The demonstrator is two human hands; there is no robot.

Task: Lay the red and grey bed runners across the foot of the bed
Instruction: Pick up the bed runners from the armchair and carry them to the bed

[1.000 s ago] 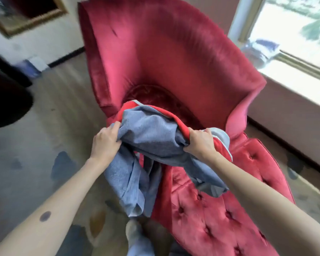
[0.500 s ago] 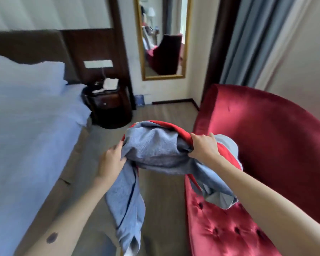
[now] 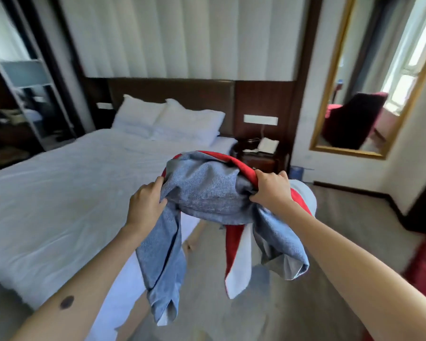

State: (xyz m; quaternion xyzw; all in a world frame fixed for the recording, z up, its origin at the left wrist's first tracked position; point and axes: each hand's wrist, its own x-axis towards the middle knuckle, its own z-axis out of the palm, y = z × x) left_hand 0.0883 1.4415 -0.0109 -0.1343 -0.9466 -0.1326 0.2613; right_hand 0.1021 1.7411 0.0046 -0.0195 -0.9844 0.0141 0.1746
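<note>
Right now my left hand [image 3: 146, 205] and right hand [image 3: 272, 190] each clutch the bunched bed runners [image 3: 207, 190], fingers curled into the cloth, with the bundle slung between them in the air. Grey folds hang below my left hand; red with a pale backing and more grey droop below my right. Left of and beyond my left hand spreads the white bed [image 3: 59, 193]. Farther past both hands, two pillows [image 3: 167, 121] lean against the dark headboard [image 3: 170, 92], a nightstand [image 3: 258, 156] stands beyond my right hand, and a gold-framed mirror [image 3: 374, 82] hangs far to its right.

Bunched runners [image 3: 207, 193] in both hands
</note>
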